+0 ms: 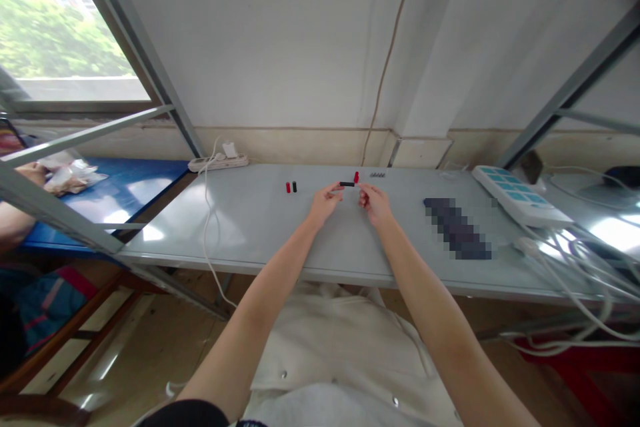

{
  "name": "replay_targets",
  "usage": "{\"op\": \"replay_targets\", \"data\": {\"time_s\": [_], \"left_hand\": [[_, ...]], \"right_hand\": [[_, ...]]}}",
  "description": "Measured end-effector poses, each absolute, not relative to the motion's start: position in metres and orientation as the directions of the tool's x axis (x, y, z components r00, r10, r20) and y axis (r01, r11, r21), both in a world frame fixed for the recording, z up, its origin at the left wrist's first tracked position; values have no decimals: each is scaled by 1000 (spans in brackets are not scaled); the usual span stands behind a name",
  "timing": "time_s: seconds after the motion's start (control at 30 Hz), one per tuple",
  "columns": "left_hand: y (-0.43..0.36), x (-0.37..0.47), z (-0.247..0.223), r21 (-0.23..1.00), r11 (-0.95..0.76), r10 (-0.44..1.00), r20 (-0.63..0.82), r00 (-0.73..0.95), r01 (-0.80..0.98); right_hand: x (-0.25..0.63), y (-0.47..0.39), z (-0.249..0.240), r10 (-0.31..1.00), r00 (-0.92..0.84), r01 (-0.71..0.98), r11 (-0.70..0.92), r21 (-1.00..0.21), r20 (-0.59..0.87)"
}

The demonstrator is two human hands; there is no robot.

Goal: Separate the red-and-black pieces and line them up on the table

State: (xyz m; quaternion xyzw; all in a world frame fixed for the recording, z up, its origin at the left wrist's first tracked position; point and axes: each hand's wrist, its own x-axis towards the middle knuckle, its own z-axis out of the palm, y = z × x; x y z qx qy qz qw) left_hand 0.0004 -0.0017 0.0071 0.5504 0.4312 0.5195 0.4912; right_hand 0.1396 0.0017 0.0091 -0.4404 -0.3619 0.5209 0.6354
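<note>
Above the grey table (240, 227), my left hand (326, 201) pinches the left end of a small black cylinder (347, 184). My right hand (373, 201) is closed at the cylinder's right end, its fingertips around something too small to make out. Just behind the fingers of my right hand stands a small red piece (356, 177). To its right, several tiny dark pieces (377, 175) lie in a row. A red cylinder (288, 187) and a black cylinder (295, 187) stand side by side to the left of my hands.
A white power strip (225, 162) with a cable sits at the back left. On the right are a blurred dark object (457, 228), a larger white power strip (520, 195) and tangled cables (575, 267). Another person's hand (33, 173) shows over a blue table (135, 180).
</note>
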Motion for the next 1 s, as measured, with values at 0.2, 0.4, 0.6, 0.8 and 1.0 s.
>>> {"op": "replay_targets", "data": {"time_s": [0.2, 0.4, 0.6, 0.8, 1.0], "left_hand": [[1, -1, 7, 982, -188, 982, 188, 10, 18], [8, 4, 8, 983, -181, 981, 178, -74, -40], [16, 15, 24, 984, -173, 985, 173, -15, -44], [25, 23, 31, 970, -229, 972, 224, 70, 79], [35, 17, 38, 881, -369, 929, 340, 146, 296]], "right_hand": [[140, 2, 8, 991, 107, -423, -22, -906, -75], [140, 1, 9, 994, 7, -448, -91, -889, -105], [143, 1, 12, 993, -37, -490, -117, -864, -114], [148, 3, 11, 994, -38, -552, -104, -828, -100], [147, 2, 12, 992, -46, -573, -120, -811, -115]]}}
